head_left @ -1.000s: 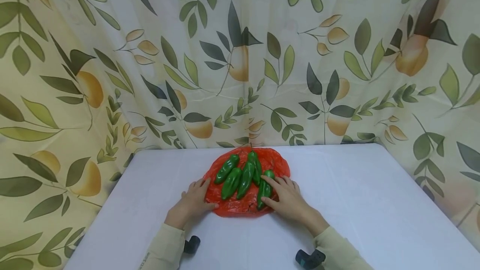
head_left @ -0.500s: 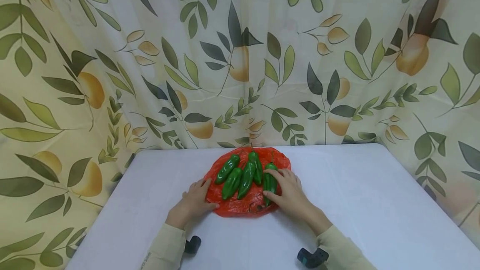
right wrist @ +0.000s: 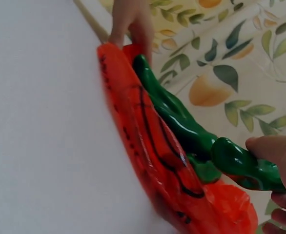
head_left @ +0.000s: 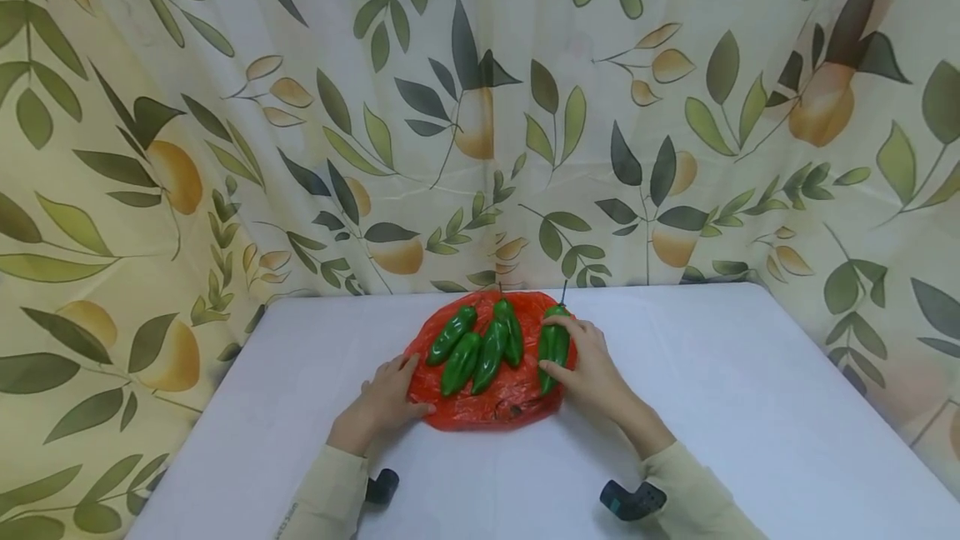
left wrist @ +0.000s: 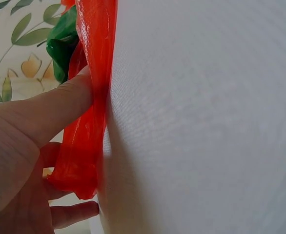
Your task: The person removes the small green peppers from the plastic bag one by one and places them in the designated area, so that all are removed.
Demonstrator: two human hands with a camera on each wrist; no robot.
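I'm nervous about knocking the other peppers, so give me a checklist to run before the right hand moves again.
1. Right hand grips one green pepper: ok.
2. Left hand touches the left edge of the red plastic bag: ok.
3. The other four peppers lie on the bag, apart from the right hand: ok.
4. Gripped pepper is beyond the bag's outline: not ok; the head view shows it over the bag's right side.
5. Gripped pepper is fully lifted off the bag: cannot tell.
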